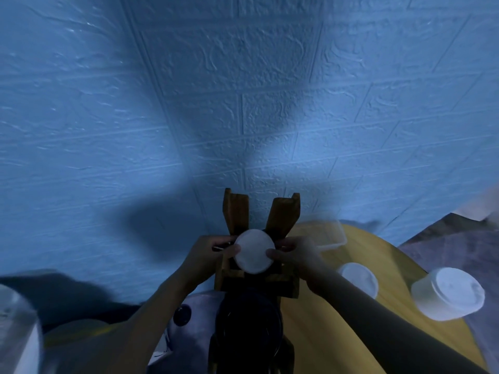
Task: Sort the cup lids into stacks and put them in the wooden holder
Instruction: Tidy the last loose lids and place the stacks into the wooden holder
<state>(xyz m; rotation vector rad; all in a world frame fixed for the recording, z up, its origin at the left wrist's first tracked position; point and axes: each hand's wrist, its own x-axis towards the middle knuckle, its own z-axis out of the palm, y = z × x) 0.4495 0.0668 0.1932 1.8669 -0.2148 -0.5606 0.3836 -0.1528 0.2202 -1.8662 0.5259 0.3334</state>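
Gripping a white lid (254, 251) from both sides, the left hand (209, 252) and right hand (297, 255) have their fingers (272, 253) clamped on its rim, over the wooden holder (256, 271). More white lids (359, 278) lie on the yellow worktop (324, 333) to the right.

Both hands (213, 252) (294, 253) grip white lid (253, 251) over wooden holder (237, 209).

yellow table (337, 333) | wooden holder (256, 282) | white lid stacks (448, 296) | clear container (328, 234)
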